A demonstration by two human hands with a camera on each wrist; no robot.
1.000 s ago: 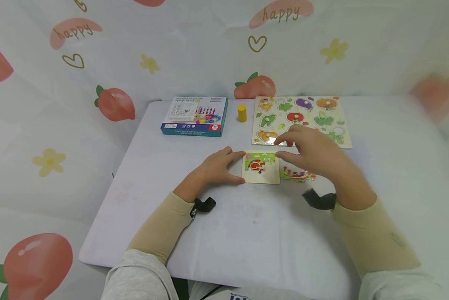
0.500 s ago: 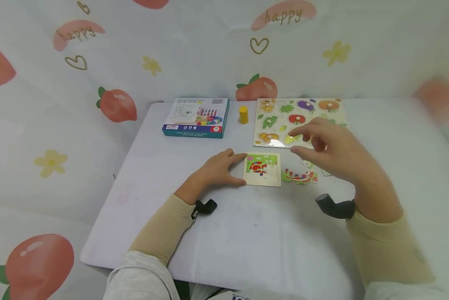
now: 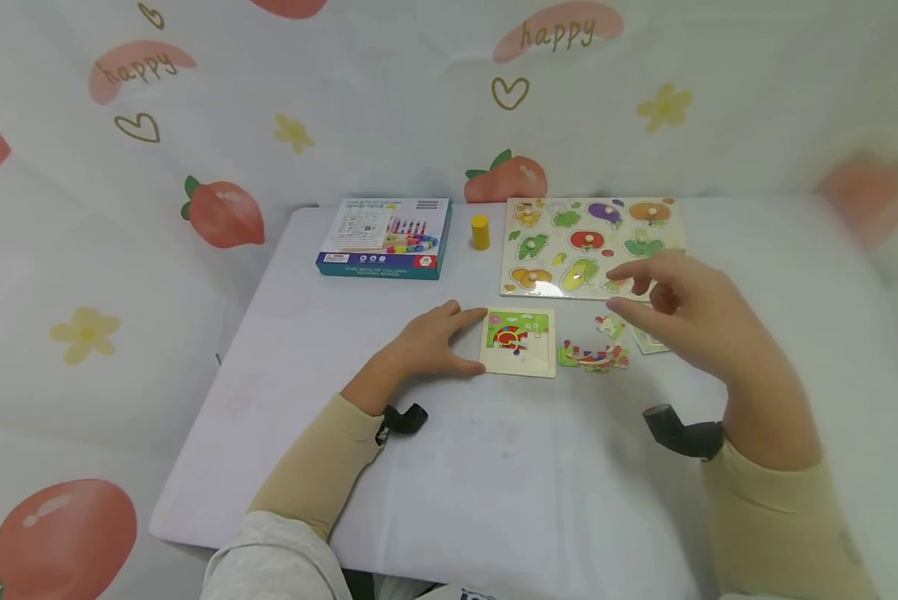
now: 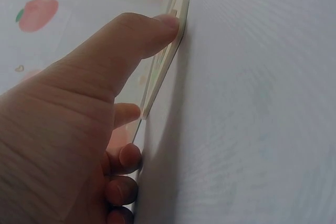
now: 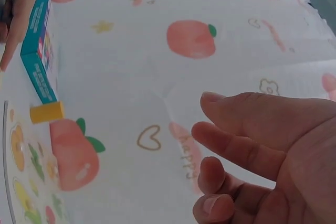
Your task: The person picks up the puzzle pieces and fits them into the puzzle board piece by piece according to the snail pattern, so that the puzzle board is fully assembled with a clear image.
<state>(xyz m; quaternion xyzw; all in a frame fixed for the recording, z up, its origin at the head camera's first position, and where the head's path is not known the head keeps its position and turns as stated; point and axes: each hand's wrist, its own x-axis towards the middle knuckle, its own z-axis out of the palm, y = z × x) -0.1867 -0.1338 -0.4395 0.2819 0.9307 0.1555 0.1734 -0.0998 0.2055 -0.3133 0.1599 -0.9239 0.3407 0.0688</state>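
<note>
A small square wooden puzzle board (image 3: 519,365) lies on the table, its upper part filled with green and red picture pieces. My left hand (image 3: 433,342) holds it at the left side, thumb at the near corner and index finger at the far one. In the left wrist view the thumb (image 4: 167,22) touches the board's pale edge. To the right of the board lie loose puzzle pieces (image 3: 594,356), with another piece (image 3: 609,325) just behind them. Above these hovers my right hand (image 3: 689,312), thumb and index finger apart, nothing between them.
A vegetable knob puzzle (image 3: 546,250) lies at the back, partly behind the right hand. A teal and white box (image 3: 381,237) and a yellow cylinder (image 3: 480,232) stand left of it. A flat card-like piece (image 3: 649,342) shows partly beneath the right hand.
My right hand has drawn away from the puzzle board to the right, uncovering the loose pieces and part of the knob puzzle. The left hand stays at the board.
</note>
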